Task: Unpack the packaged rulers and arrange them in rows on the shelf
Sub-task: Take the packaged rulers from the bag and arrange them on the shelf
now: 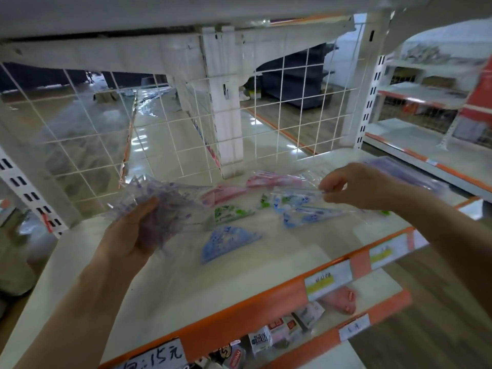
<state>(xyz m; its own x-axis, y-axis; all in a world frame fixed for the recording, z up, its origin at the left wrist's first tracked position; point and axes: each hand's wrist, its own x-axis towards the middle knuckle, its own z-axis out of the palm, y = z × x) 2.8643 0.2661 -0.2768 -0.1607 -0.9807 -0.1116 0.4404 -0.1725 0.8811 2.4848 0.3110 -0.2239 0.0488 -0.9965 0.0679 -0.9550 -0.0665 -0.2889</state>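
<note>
A clear plastic packet of purple-printed rulers (159, 211) is gripped in the left hand (130, 235). A clear blue-printed ruler (298, 206), pinched by the right hand (354, 185), stretches toward nine o'clock above the cream shelf (186, 286).

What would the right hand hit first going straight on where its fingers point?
Past the clear wrapper it pinches, the right hand, pointing left, would probably meet the pink ruler pack first; depth above the shelf is unclear.
</note>
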